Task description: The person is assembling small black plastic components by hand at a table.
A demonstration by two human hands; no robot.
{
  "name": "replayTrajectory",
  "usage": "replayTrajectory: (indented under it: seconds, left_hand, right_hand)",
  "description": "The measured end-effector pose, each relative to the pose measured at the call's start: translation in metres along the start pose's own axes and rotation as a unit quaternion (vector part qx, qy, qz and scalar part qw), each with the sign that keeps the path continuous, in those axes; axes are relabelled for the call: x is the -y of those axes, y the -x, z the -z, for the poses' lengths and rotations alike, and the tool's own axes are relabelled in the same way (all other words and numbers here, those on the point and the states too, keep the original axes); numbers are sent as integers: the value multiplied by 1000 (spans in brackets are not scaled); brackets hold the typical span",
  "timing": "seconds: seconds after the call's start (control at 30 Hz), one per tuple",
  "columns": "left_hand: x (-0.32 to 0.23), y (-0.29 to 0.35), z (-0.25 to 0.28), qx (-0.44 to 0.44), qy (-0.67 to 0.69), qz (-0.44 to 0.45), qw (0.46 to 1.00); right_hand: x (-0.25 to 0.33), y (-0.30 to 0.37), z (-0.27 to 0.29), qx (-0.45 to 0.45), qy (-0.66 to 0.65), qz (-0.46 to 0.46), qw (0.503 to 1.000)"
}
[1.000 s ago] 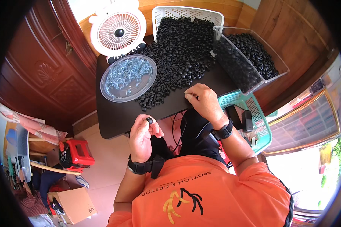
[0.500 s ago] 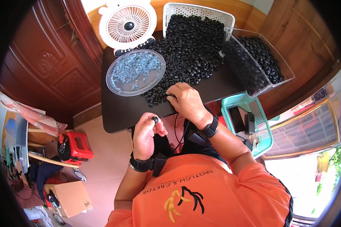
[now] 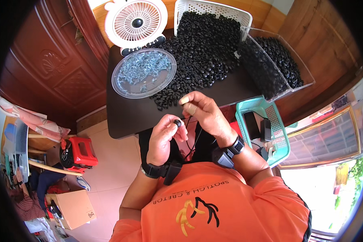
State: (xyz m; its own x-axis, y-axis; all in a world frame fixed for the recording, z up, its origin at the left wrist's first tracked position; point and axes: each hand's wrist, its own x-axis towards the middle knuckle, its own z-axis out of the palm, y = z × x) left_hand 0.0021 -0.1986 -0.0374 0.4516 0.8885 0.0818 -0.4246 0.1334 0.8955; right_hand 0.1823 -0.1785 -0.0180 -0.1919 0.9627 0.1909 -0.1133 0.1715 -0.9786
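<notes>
Between the thumb and fingers of my left hand (image 3: 162, 139) is a small round black plastic cap (image 3: 177, 122), its end facing up. My right hand (image 3: 207, 117) is just above and beside it, over the table's front edge, with thumb and forefinger pinched. Whatever lies in that pinch is too small to make out. Beyond the fingers, a heap of small black plastic caps (image 3: 205, 60) spreads across the dark table (image 3: 127, 117). To its left sits a round clear plastic lid (image 3: 149, 92) holding many tiny shiny bluish pieces (image 3: 143, 66).
A white fan (image 3: 137, 23) stands at the back left. Behind the heap, a white perforated basket (image 3: 246, 18) is tipped toward it. At the right is a clear bin (image 3: 284, 94) of black caps. Below that, a turquoise basket (image 3: 284, 147) holds a phone-like black object (image 3: 252, 126).
My right hand has drawn back from the near edge of the heap toward me. My left hand, still holding the cap, has moved right and slightly up, so the hands are closer.
</notes>
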Motion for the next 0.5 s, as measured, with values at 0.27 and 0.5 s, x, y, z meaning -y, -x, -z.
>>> replayTrajectory:
  seconds: [0.27,0.5]
  left_hand:
    - [1,4,-7,12,-2,-63,998]
    - [0,7,-4,36,-3,-63,997]
  right_hand:
    - [6,22,-18,-19,-79,28,996]
    - [10,27,-12,61,-184,-6,981]
